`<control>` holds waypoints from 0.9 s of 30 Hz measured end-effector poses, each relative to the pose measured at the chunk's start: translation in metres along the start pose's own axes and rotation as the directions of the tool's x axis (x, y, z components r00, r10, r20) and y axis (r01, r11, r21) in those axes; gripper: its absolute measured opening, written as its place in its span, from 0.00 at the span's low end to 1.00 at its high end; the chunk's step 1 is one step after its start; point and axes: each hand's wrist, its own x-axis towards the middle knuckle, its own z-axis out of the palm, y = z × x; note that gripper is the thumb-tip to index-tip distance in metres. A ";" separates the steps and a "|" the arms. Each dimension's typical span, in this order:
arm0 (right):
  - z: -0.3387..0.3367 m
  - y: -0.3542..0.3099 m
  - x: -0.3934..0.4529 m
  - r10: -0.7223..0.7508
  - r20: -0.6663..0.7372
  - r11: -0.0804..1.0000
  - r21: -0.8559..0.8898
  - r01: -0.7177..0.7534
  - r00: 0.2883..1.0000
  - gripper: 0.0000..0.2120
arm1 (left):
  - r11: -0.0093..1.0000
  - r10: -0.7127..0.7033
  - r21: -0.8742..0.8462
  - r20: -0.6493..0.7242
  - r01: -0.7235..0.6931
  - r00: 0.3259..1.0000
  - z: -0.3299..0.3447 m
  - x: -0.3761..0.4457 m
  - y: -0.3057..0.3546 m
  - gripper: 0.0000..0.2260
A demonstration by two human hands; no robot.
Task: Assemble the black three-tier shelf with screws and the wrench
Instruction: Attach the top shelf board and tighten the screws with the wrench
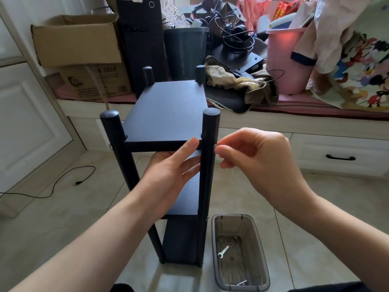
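**Shelf upright at frame centre, screw at right front post**

Black shelf (168,114) stands on the floor. Left hand (168,171) supports the top tier's front edge, fingers extended. Right hand (250,157) pinches a screw (215,145) against the post. Wrench (223,251) lies in the grey tray (263,260), lower right.

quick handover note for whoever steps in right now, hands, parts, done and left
Left hand: open, fingers flat against the front edge of the top board, steadying the shelf.
Right hand: pinches a small screw at the near right post, level with the top board.
The wrench lies in the grey tray on the floor, right of the shelf, with a few loose bits of hardware.
Done: shelf stands upright, three boards between four posts.
Left: seat this screw, then probably tighten it with the wrench; check the other joints.
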 end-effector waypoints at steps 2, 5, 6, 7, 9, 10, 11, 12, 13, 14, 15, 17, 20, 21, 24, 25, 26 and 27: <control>0.000 -0.001 -0.001 -0.072 0.002 0.989 -0.131 0.072 0.997 0.02 | 1.000 0.003 0.006 -0.002 -0.003 1.000 0.000 0.000 -0.001 0.14; 0.000 -0.002 -0.002 -0.161 0.008 0.954 -0.256 0.158 0.987 0.03 | 1.000 0.002 0.014 -0.009 -0.002 1.000 0.001 0.001 -0.001 0.17; -0.001 -0.002 -0.002 -0.168 0.013 0.952 -0.258 0.166 0.986 0.03 | 1.000 0.000 0.014 -0.008 0.000 1.000 0.001 0.001 -0.001 0.17; -0.001 -0.001 -0.002 -0.168 0.016 0.953 -0.252 0.167 0.986 0.04 | 1.000 -0.005 0.013 -0.006 0.005 1.000 0.001 0.001 -0.001 0.18; -0.002 0.000 -0.002 -0.149 0.012 0.964 -0.220 0.148 0.989 0.04 | 1.000 -0.012 0.011 -0.011 0.013 1.000 0.002 0.001 -0.001 0.19; -0.002 0.000 -0.003 -0.134 0.008 0.972 -0.194 0.133 0.991 0.04 | 1.000 -0.013 0.013 -0.016 0.013 1.000 0.002 0.001 -0.001 0.20; -0.002 0.001 -0.003 -0.120 0.005 0.978 -0.172 0.119 0.993 0.04 | 1.000 -0.013 0.018 -0.019 0.013 1.000 0.003 0.001 -0.001 0.19; -0.001 0.001 -0.003 -0.112 0.005 0.982 -0.156 0.111 0.994 0.04 | 1.000 -0.012 0.028 -0.019 0.012 1.000 0.003 0.001 -0.002 0.19; -0.001 0.001 -0.002 -0.102 0.007 0.985 -0.138 0.102 0.995 0.04 | 0.999 -0.010 0.036 -0.018 0.011 1.000 0.003 0.001 -0.002 0.19; -0.001 0.001 -0.002 -0.086 0.009 0.990 -0.110 0.086 0.996 0.04 | 0.999 -0.009 0.042 -0.019 0.010 1.000 0.003 0.001 -0.002 0.19; -0.002 0.001 -0.001 -0.061 0.013 0.995 -0.072 0.062 0.998 0.04 | 0.999 -0.009 0.047 -0.019 0.010 1.000 0.003 0.002 -0.002 0.20; -0.004 0.000 0.002 -0.011 0.023 1.000 -0.001 0.011 1.000 0.04 | 0.998 -0.016 0.057 -0.013 0.016 1.000 0.004 0.002 -0.001 0.23; -0.004 0.000 0.003 0.016 0.033 0.999 0.040 -0.018 0.999 0.05 | 0.999 -0.019 0.047 -0.003 0.019 1.000 0.004 0.002 0.000 0.23; -0.004 0.000 0.003 0.013 0.034 0.999 0.037 -0.015 0.999 0.05 | 0.999 -0.018 0.042 -0.001 0.018 1.000 0.004 0.001 0.000 0.22; -0.003 0.000 0.001 0.005 0.027 1.000 0.031 -0.006 1.000 0.06 | 0.999 -0.019 0.030 0.004 0.019 1.000 0.004 0.001 -0.001 0.20; -0.003 0.000 0.001 0.004 0.023 0.999 0.034 -0.005 1.000 0.06 | 0.999 -0.020 0.032 0.007 0.020 1.000 0.004 0.001 -0.001 0.20; -0.003 0.001 0.000 0.005 0.020 0.999 0.042 -0.006 1.000 0.06 | 0.999 -0.021 0.036 0.010 0.020 1.000 0.004 0.001 -0.001 0.21; -0.003 0.002 0.000 0.006 0.019 0.999 0.054 -0.007 1.000 0.07 | 0.999 -0.021 0.041 0.013 0.021 1.000 0.003 0.001 0.000 0.21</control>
